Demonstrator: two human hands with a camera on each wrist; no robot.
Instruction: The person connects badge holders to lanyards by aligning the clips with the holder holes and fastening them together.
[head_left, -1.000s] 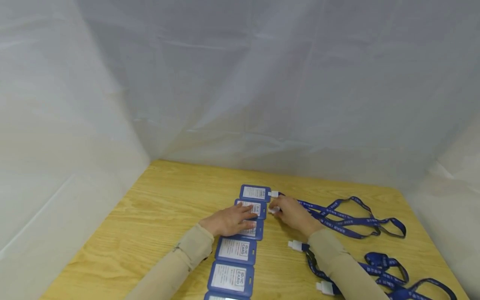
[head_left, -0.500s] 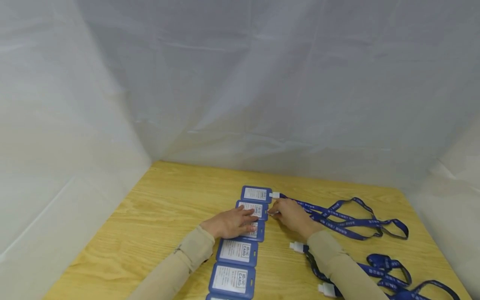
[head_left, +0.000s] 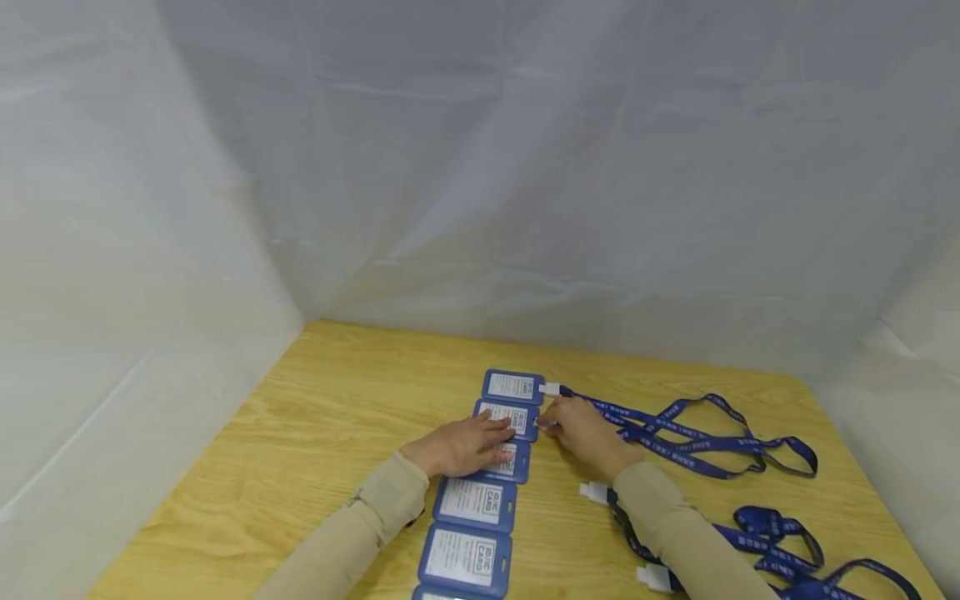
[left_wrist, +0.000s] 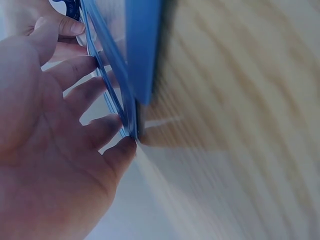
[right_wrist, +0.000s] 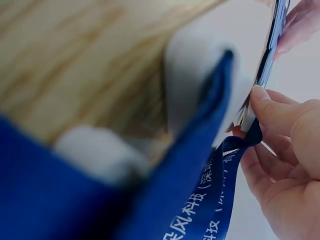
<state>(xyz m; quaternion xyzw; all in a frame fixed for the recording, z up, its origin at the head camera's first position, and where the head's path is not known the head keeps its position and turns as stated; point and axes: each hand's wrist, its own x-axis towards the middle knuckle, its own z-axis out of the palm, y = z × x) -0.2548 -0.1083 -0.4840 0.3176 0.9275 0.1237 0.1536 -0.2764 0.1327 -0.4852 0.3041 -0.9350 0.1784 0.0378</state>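
Observation:
My left hand (head_left: 459,444) lies with extended fingers across the second badge holder (head_left: 522,421) from the back and the third one (head_left: 521,461) below it. In the left wrist view, its fingertips touch the blue frames. Between thumb and fingers, my right hand (head_left: 587,432) pinches the white clip (right_wrist: 248,119) of a blue lanyard (right_wrist: 226,185). That clip is right at the slotted end of the second holder, mostly hidden by my fingers in the head view. The rearmost holder (head_left: 512,386) has another white clip (head_left: 551,389) at its slot.
More badge holders (head_left: 465,560) continue the column toward the front edge. Two loose clips (head_left: 596,492) lie right of it, their tangled lanyards (head_left: 780,537) partly under my right forearm. White sheeting (head_left: 480,208) surrounds the wooden table (head_left: 322,417) at back and sides.
My right hand has moved slightly left, bringing the white clip from just beside the second badge holder up to its slot. The left hand stays on the holders.

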